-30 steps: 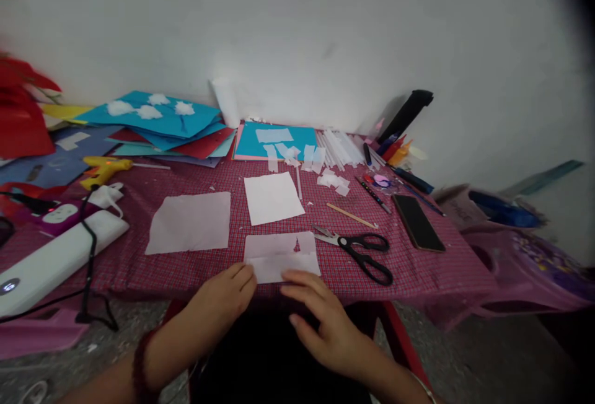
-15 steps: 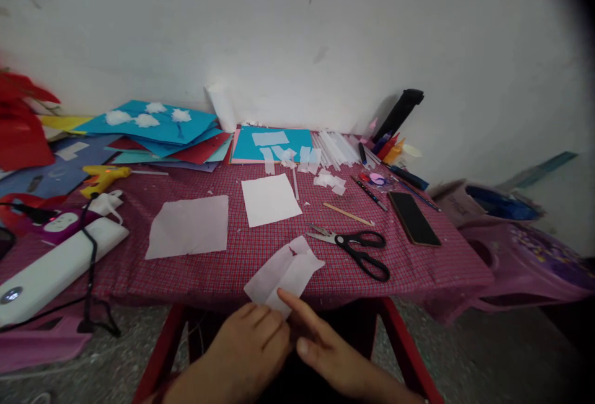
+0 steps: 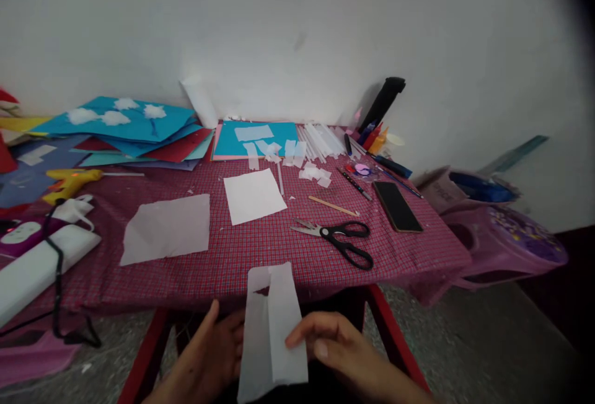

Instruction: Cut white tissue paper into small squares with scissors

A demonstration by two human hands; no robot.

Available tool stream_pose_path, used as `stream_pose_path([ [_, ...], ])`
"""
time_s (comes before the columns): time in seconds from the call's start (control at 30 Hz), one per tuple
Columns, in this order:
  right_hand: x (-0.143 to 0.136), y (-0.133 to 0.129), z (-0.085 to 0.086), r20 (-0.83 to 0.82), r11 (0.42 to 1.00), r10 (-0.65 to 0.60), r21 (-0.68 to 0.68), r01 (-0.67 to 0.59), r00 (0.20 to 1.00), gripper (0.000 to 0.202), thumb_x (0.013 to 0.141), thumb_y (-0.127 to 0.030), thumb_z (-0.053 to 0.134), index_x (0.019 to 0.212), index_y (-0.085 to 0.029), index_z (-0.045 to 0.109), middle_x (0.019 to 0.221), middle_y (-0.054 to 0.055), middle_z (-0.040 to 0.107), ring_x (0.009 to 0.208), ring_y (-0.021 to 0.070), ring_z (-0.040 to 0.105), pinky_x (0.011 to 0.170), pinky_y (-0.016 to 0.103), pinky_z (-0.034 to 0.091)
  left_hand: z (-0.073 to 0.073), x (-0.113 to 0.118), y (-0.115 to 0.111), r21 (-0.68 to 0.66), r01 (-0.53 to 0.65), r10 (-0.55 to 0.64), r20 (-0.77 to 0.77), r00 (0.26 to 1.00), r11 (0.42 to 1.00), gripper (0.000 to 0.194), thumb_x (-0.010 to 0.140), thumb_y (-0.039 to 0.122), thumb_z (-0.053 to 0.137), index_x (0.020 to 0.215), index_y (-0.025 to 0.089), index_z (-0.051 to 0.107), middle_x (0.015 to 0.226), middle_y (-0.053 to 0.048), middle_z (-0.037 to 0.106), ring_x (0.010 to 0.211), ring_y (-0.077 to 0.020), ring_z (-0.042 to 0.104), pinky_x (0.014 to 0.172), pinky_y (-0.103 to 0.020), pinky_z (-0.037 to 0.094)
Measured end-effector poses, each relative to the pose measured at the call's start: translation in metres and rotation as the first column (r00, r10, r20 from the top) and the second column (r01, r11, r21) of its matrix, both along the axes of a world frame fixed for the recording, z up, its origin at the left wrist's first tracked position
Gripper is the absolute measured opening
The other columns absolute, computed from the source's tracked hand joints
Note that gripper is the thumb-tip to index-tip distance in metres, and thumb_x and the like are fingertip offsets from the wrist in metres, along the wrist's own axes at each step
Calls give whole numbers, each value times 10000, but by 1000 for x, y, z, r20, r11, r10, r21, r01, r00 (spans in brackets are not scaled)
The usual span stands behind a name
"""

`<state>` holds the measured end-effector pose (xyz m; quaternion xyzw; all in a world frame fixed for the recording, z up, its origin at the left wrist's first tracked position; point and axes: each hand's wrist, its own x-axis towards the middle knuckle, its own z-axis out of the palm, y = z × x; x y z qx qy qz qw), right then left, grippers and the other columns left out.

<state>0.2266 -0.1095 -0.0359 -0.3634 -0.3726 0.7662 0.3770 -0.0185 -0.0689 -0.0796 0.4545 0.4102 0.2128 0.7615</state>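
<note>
A folded piece of thin white paper [image 3: 286, 323] extends off the table's near edge, with a small tear close to its upper end. My right hand [image 3: 344, 351] grips it along the right side, its index fingertip lying on the folded flap. On the left side, my left hand [image 3: 209, 351] has its thumb raised and apart from the fingers, whose tips come up to the paper's edge and are partly hidden. Black-handled scissors [image 3: 341, 237] lie partly spread beyond the paper. Two flat sheets, a white square [image 3: 255, 196] and a thinner sheet [image 3: 170, 227], rest further left.
A yellow glue gun [image 3: 72, 182] and a white device [image 3: 51, 271] with a black cable occupy the left. Blue cards [image 3: 176, 120] are stacked at the back. Paper scraps [image 3: 316, 173], a wooden stick [image 3: 333, 206] and a phone [image 3: 397, 206] lie toward the right.
The paper has swung from slanting to nearly upright in view and come closer to me. My left hand has moved left and its fingers have loosened. The view has shifted right.
</note>
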Motion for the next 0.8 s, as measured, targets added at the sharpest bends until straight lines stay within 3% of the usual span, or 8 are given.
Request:
stream_pose_path([
  [0.1,-3,10,3,89,997,-75,19,73,993,345,775,-499,657,841,-162,696,717,7,600,656,123,521,647,247,371,15,17,3,-164,-8,29,125,992,986,873,852,699,2,1147,123,587,993,-181,682,941,-258,659,784,-389,509],
  [0.17,-5,14,4,149,993,-116,3,117,982,348,758,-503,660,730,-157,652,626,-27,514,583,101,438,583,226,317,26,28,8,-235,-12,74,258,963,972,706,911,620,126,1164,140,578,1096,-167,669,1013,-254,640,883,-411,479],
  [0.3,-2,14,8,204,985,-163,-13,169,965,385,730,-523,665,626,-168,556,555,-54,415,519,89,346,523,223,256,35,48,20,-376,-61,212,375,902,925,462,959,437,247,1053,167,610,1018,-92,707,910,-209,668,940,-422,458],
  [0.4,2,14,9,221,978,-209,52,203,953,352,772,-484,640,641,-170,549,562,-52,423,519,90,352,522,226,253,42,57,33,-378,-121,270,372,888,918,462,943,476,271,1061,162,589,982,-89,704,880,-210,665,927,-427,470],
  [0.53,2,23,8,246,963,-266,105,247,932,259,801,-409,625,705,-174,573,596,-48,467,541,94,395,544,223,291,55,53,47,-266,-178,290,476,830,947,406,934,451,349,1152,183,562,1088,-96,675,952,-215,647,892,-388,491],
  [0.6,0,29,6,236,967,-254,89,240,938,228,797,-391,622,735,-176,580,610,-46,489,547,95,424,554,223,319,56,47,44,-259,-168,283,517,808,951,396,947,429,338,1181,200,561,1138,-91,663,1012,-214,632,913,-384,484],
  [0.7,-5,35,2,271,973,-230,44,227,935,224,786,-390,609,732,-177,570,592,-54,467,530,91,416,545,222,337,47,35,27,-302,-101,239,465,853,948,422,958,427,320,1212,194,561,1184,-104,647,1072,-227,612,958,-409,457],
  [0.8,-8,36,-4,328,983,-182,30,182,927,210,782,-395,598,773,-191,549,608,-61,449,535,91,416,539,221,363,34,26,7,-381,-58,203,352,914,923,405,938,437,398,1156,167,606,1061,-117,685,934,-210,653,820,-348,512],
])
